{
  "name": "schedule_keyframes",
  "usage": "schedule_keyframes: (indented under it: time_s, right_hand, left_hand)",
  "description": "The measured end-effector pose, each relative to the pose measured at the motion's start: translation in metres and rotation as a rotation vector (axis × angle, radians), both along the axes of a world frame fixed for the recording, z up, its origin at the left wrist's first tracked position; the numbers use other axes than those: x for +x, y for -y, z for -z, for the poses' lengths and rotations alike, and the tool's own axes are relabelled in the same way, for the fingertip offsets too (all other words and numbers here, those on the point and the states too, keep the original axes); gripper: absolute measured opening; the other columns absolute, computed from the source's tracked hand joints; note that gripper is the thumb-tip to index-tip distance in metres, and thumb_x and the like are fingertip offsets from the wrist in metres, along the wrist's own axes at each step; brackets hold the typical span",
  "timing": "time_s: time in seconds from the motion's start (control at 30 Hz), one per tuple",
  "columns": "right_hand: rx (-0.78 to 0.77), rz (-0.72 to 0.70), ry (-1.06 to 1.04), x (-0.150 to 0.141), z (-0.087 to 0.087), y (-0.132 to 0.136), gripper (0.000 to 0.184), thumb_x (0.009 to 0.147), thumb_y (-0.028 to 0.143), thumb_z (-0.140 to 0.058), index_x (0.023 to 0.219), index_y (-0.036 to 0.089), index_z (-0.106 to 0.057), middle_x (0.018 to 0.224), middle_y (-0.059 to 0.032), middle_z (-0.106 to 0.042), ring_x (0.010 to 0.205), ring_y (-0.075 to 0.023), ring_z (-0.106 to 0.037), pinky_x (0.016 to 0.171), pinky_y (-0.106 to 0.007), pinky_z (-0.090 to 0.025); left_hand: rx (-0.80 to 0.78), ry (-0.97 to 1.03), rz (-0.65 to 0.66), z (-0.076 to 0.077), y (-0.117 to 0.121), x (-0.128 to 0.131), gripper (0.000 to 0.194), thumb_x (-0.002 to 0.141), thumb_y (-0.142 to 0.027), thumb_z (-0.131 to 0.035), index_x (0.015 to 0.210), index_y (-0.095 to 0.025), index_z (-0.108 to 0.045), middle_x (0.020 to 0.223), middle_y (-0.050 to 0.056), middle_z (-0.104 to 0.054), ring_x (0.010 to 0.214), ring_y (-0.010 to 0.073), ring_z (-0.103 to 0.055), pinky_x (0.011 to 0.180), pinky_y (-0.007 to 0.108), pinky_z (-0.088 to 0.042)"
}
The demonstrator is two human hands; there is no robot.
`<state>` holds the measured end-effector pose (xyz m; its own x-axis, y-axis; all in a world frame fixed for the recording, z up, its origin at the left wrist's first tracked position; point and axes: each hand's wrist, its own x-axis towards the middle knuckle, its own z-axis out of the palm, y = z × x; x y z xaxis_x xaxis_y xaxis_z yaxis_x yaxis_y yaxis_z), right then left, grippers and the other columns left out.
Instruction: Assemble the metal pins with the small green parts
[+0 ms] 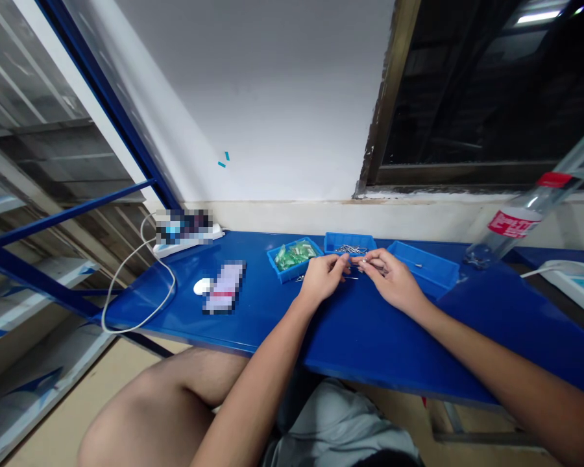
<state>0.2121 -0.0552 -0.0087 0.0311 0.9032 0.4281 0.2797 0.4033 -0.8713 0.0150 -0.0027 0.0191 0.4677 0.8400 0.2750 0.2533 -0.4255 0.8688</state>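
My left hand (322,277) is closed in a pinch over the table, its fingertips meeting those of the other hand. My right hand (390,277) also pinches, and a tiny pale glint shows at its thumb and forefinger. What either hand grips is too small to name. Just behind them, a blue tray (349,237) holds many thin metal pieces (353,249). By my left hand stands a blue tray (283,277) of green packets (294,254). Beyond my right hand, another blue tray (435,275) contains one small metal piece (418,264). A thin metal piece (352,278) shows below my fingers.
On the blue table (370,344), a phone-like blurred object (226,288) lies beside a white round item (203,286). A white power strip (189,244) with a looping cable (139,327) sits back left. A clear bottle (513,224) with a red label stands tilted in view at right.
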Motion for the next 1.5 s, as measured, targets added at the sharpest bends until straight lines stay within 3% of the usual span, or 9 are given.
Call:
schedule_keyframes:
  time_s: [0.1,0.2,0.37,0.6,0.87,1.07,1.27,1.37,1.5]
  right_hand:
    - [0.138,0.02,0.134,0.003,-0.003,0.0,0.018,0.1,0.045,-0.067,0.1,0.027,-0.068,0.129,-0.01,-0.072,0.119,-0.0281,-0.07,0.105,-0.05,-0.056]
    - [0.234,0.068,0.267,0.006,-0.006,-0.001,0.016,0.099,0.041,-0.068,0.1,0.027,-0.075,0.124,-0.0104,-0.071,0.119,-0.0293,-0.068,0.099,-0.049,-0.057]
    - [0.282,0.09,0.311,0.008,-0.009,0.0,0.014,0.1,0.036,-0.069,0.102,0.028,-0.08,0.117,-0.0085,-0.073,0.111,-0.0276,-0.071,0.098,-0.049,-0.057]
    - [0.256,0.064,0.277,0.006,-0.008,0.0,0.015,0.099,0.038,-0.069,0.102,0.029,-0.08,0.118,-0.0085,-0.074,0.11,-0.0273,-0.072,0.094,-0.047,-0.06]
    - [0.131,0.045,0.153,0.003,-0.008,0.002,0.022,0.099,0.045,-0.067,0.093,0.025,-0.075,0.108,-0.0087,-0.071,0.103,-0.0266,-0.07,0.079,-0.038,-0.062]
    - [0.091,0.04,0.274,0.005,-0.01,0.001,0.031,0.102,0.048,-0.061,0.086,0.024,-0.073,0.099,-0.0078,-0.072,0.086,-0.0234,-0.069,0.072,-0.038,-0.061]
    - [0.108,0.034,0.248,0.003,-0.008,0.0,0.029,0.099,0.05,-0.065,0.094,0.024,-0.076,0.103,-0.0096,-0.07,0.092,-0.0255,-0.07,0.074,-0.04,-0.064]
    - [0.101,0.011,0.257,0.002,-0.006,0.0,0.027,0.099,0.049,-0.066,0.093,0.024,-0.075,0.105,-0.0095,-0.07,0.093,-0.0252,-0.07,0.077,-0.04,-0.064]
    - [0.105,-0.009,0.25,0.002,-0.003,-0.001,0.024,0.098,0.047,-0.066,0.092,0.024,-0.072,0.105,-0.0089,-0.069,0.093,-0.0245,-0.07,0.077,-0.039,-0.064]
  left_hand:
    - [-0.179,0.078,0.196,0.003,-0.001,0.004,0.062,0.101,-0.066,-0.051,0.092,-0.011,-0.078,0.087,0.011,-0.081,0.064,0.0155,-0.072,0.067,0.025,-0.054]
    - [-0.294,0.149,0.321,0.004,-0.003,0.006,0.069,0.094,-0.074,-0.056,0.091,-0.008,-0.078,0.08,0.013,-0.079,0.064,0.0158,-0.071,0.064,0.024,-0.053]
    - [-0.309,0.261,0.314,0.002,-0.005,0.002,0.059,0.087,-0.065,-0.074,0.102,-0.008,-0.079,0.087,0.015,-0.081,0.076,0.0178,-0.075,0.072,0.024,-0.055]
    - [-0.394,0.338,0.315,0.007,-0.009,0.004,0.058,0.083,-0.059,-0.082,0.111,-0.008,-0.08,0.094,0.015,-0.082,0.085,0.0212,-0.078,0.083,0.03,-0.061]
    - [-0.222,0.217,0.233,0.012,-0.011,0.0,0.032,0.09,-0.038,-0.078,0.11,-0.013,-0.082,0.088,0.01,-0.082,0.078,0.0189,-0.077,0.071,0.026,-0.059]
    - [0.088,0.059,0.204,0.008,-0.008,-0.002,0.015,0.091,-0.024,-0.075,0.1,-0.018,-0.084,0.1,0.009,-0.082,0.09,0.0211,-0.078,0.088,0.032,-0.061]
    - [0.002,0.186,0.144,0.009,-0.007,0.001,0.049,0.09,-0.009,-0.066,0.139,-0.016,-0.066,0.118,0.012,-0.078,0.096,0.018,-0.078,0.092,0.032,-0.063]
    - [-0.001,0.215,0.124,0.007,-0.006,0.001,0.046,0.09,-0.011,-0.068,0.136,-0.014,-0.067,0.115,0.013,-0.078,0.096,0.0183,-0.078,0.091,0.032,-0.063]
    - [0.08,0.116,0.101,0.001,-0.003,-0.001,0.023,0.093,-0.024,-0.071,0.113,-0.015,-0.078,0.103,0.011,-0.08,0.092,0.0202,-0.077,0.087,0.032,-0.062]
